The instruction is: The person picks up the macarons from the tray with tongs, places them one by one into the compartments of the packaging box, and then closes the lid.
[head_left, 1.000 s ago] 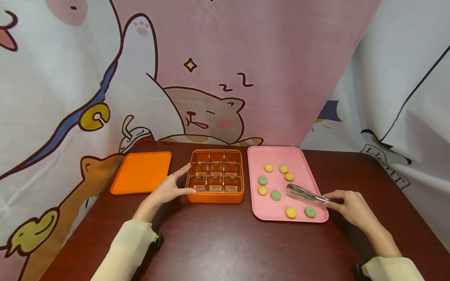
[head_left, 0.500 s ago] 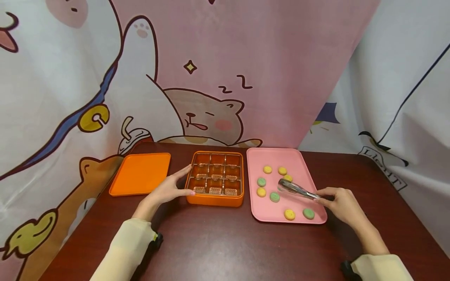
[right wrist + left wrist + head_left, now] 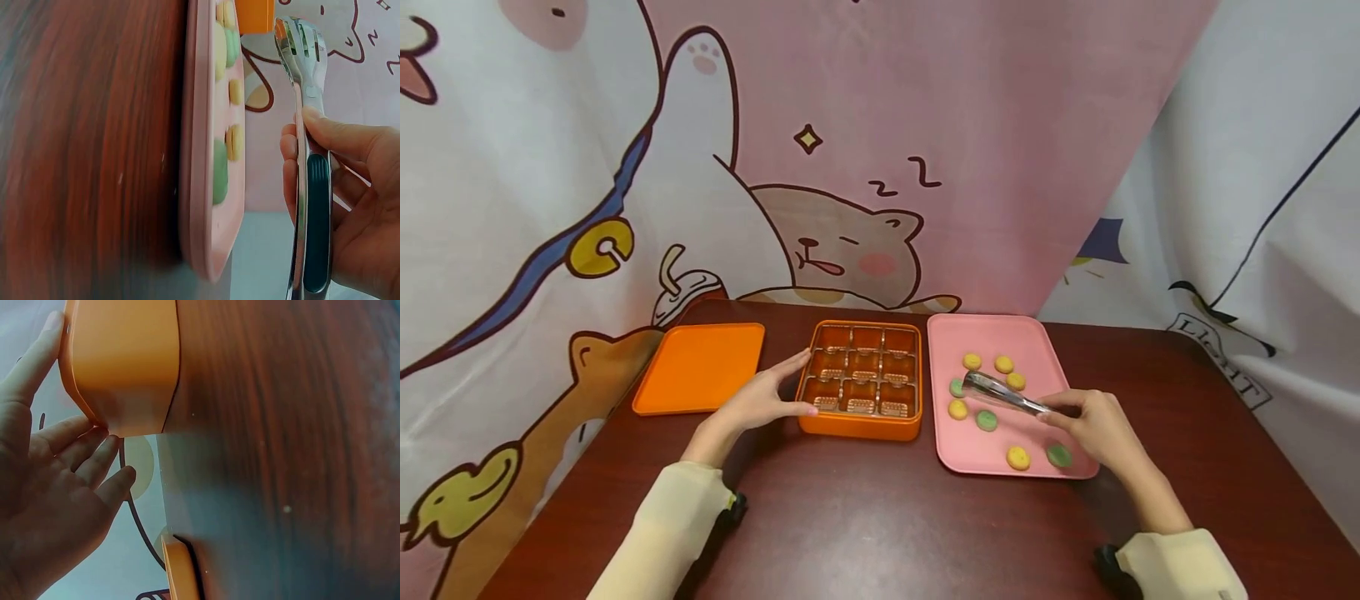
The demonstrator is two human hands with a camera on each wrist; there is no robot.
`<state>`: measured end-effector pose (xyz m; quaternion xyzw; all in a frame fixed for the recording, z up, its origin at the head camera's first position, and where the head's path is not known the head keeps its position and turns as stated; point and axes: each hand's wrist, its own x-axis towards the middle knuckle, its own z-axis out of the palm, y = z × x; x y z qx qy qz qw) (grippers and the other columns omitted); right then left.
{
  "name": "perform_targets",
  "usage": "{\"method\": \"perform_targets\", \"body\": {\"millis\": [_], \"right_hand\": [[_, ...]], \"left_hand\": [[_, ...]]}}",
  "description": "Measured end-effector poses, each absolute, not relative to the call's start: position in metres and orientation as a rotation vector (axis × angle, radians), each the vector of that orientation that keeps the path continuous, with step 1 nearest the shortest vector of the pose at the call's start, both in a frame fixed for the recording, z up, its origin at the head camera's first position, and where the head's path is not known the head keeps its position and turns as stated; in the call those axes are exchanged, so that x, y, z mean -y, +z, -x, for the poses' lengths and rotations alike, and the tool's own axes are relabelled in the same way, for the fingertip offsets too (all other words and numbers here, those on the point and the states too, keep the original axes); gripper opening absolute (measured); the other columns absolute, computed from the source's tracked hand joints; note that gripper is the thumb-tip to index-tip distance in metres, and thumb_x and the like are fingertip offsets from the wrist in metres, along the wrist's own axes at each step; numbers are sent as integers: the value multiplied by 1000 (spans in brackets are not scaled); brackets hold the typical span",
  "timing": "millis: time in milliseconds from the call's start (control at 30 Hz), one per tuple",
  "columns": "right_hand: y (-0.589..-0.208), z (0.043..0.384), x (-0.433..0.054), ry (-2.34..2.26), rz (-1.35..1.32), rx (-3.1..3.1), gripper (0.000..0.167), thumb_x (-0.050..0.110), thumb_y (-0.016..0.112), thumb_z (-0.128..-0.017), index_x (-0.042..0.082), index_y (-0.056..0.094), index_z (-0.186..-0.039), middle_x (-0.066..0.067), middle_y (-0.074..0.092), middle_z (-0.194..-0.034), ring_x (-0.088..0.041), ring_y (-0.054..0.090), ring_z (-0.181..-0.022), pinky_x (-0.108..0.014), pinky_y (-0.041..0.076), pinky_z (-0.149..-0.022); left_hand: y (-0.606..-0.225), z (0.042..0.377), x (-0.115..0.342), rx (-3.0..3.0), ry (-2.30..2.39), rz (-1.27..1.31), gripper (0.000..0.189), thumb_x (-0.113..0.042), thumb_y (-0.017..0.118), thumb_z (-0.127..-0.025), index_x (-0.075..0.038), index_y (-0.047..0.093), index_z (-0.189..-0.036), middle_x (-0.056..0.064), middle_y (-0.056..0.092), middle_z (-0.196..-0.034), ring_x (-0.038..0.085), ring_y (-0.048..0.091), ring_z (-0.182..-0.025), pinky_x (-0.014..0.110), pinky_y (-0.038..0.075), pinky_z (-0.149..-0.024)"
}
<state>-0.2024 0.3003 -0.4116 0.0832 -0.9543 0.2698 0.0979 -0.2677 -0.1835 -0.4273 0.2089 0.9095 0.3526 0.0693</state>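
Note:
In the head view, my left hand (image 3: pixel 758 406) rests on the left side of an orange box (image 3: pixel 857 427), thumb at the front edge and fingers farther back. The left wrist view shows the thumb and fingertips touching the box (image 3: pixel 128 369) wall. A clear divided insert (image 3: pixel 863 371) with several compartments sits inside. My right hand (image 3: pixel 1093 425) grips metal tongs (image 3: pixel 1003 393) with dark handle inlays, thumb on one arm and fingers on the other. In the right wrist view, the tongs (image 3: pixel 306 81) are raised above the tray. Their tips partly cover a green macaron (image 3: pixel 957 387).
A pink tray (image 3: pixel 958 454) right of the box bears several yellow macarons (image 3: pixel 1018 457) and green macarons (image 3: pixel 1059 455). An orange lid-like panel (image 3: pixel 700 367) lies left of the box. Behind the brown table (image 3: pixel 880 517) hangs a cartoon-printed curtain (image 3: pixel 1000 167).
My right hand and the tongs have moved left across the tray, from its right side to the green macaron near its left edge. The left hand has stayed on the box.

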Motion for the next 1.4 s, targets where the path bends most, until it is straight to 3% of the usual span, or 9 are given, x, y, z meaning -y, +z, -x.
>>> {"method": "perform_targets", "body": {"millis": [233,467,700,900,1400], "right_hand": [[-408,205,-282,850,-240,2823,17,9,81,-82,3,80,-98,-14,77,-96,-20,65,-81,-22,48,-63],[-408,209,-264,885,-298,2790,16,7,80,-81,3,80,-97,-11,76,-93,-14,61,-76,-20,48,-62],[-410,212,-252,943,-317,2807,11,10,79,-84,8,81,-95,-5,74,-87,-12,53,-71,-21,41,-59],[-409,213,-240,950,-331,2814,11,12,78,-85,9,81,-95,-4,75,-87,-13,55,-75,-22,44,-63],[-408,212,-220,945,-359,2808,12,13,82,-81,12,82,-93,-2,77,-86,-7,53,-70,-19,44,-58]], "left_hand": [[-427,268,181,-2720,1077,-618,97,-38,81,-82,-10,28,-158,12,24,-166,39,28,-150,63,29,-117],[-428,268,182,-2711,1096,-622,96,-36,81,-83,-10,27,-159,12,22,-166,39,26,-151,63,28,-117],[-427,267,183,-2707,1099,-623,97,-37,81,-83,-10,28,-158,13,23,-166,39,26,-151,63,28,-117],[-429,268,183,-2708,1098,-635,96,-38,81,-82,-11,28,-158,11,24,-166,38,27,-151,62,28,-118],[-429,267,181,-2709,1104,-620,96,-37,82,-82,-10,29,-158,12,24,-166,40,28,-150,63,28,-117]]}}
